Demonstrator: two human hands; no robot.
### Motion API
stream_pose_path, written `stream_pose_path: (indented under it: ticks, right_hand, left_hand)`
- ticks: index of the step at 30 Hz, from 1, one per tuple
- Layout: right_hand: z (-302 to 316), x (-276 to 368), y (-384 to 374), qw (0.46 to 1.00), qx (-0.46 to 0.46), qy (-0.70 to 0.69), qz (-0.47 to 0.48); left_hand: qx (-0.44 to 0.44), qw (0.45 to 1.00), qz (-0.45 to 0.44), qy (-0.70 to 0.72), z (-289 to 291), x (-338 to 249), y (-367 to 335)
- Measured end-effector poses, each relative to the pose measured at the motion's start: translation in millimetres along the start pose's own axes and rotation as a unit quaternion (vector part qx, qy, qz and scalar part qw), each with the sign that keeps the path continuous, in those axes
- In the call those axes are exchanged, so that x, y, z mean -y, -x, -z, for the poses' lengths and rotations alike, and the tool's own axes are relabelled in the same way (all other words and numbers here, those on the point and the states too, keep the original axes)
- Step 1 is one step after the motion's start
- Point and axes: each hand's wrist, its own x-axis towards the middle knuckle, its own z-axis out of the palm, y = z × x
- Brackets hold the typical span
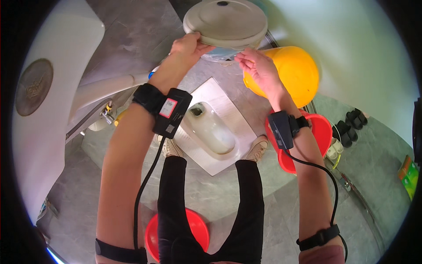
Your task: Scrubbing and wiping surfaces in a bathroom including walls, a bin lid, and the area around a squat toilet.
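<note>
A round bin with a beige lid stands at the far middle. Clear plastic film, apparently a plastic bag, shows below the lid's near edge. My left hand is at the lid's left rim, thumb against the side and fingers reaching beneath it. Just right of the bag's front, my right hand has its fingertips pinched together at the film's edge. What lies under the fingers of my left hand is partly hidden. A yellow bucket lies close behind my right hand.
Between my feet is a white squat toilet in the floor. A red basin is under my right forearm, and another red basin behind my legs. A white washbasin stands left. Dark slippers lie at right.
</note>
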Motion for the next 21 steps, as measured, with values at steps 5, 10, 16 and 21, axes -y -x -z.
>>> stream_pose_path:
  ticks: [5, 10, 16, 21]
  right_hand:
    - [27.6, -25.4, 15.7, 0.998, -0.017, 0.051, -0.015]
    - [24.4, -36.8, 27.8, 0.991, -0.083, 0.101, -0.031]
    - [24.3, -28.8, 48.8, 0.990, -0.076, 0.122, 0.010]
    - [31.9, -32.3, 63.6, 0.989, -0.114, 0.094, 0.028]
  left_hand:
    - [0.019, 0.995, -0.040, 0.091, -22.2, -31.2, -1.1]
    - [0.016, 0.991, -0.040, 0.126, -30.7, -46.4, -1.9]
    - [-0.016, 0.993, -0.039, 0.111, -34.6, -44.1, 5.7]
    - [-0.001, 0.995, -0.035, 0.093, -33.4, -34.6, 19.4]
